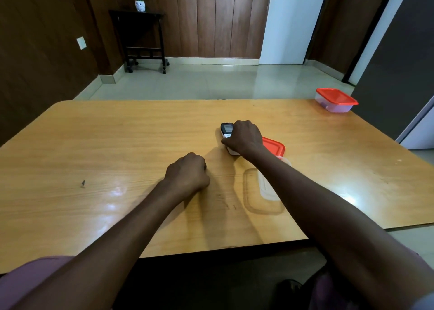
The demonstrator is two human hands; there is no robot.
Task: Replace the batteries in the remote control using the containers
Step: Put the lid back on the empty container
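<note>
— While the left hand [187, 171] sits knuckles-up on the tabletop [94, 145] with its fingers curled under, does it hold anything?

— Nothing that I can see. It looks like a loose fist resting on bare wood. All the open room is on that side, a wide stretch out to the left edge and forward to the far one.

— And the remote control [226, 131]?

— Just right of centre, lying flat under the right hand [245, 137]. Its dark display end pokes out past the knuckles, pointing away from the person and a little left; the white end comes back toward the wrist. So the long axis runs roughly along the right forearm. That hand grips it from above, thumb on the near-left side and fingers curled over the far side.

— So which hand is nearer?

— The right is already on it. The left is near, down and to the left, with clear wood between. I'd guess the remote gets lifted or turned over to reach the battery door, and the left can come across to help.

— What crowds it?

— A red lid [274, 146] lies right beside the right wrist, and the clear open container [266, 187] is partly under the forearm. I can't tell what is in it. Swinging right would bump them, so left is the safer way.

— And further right?

— A closed container with a red lid [335, 99] stands at the far right corner, close to the edge, well apart from both hands.
</note>
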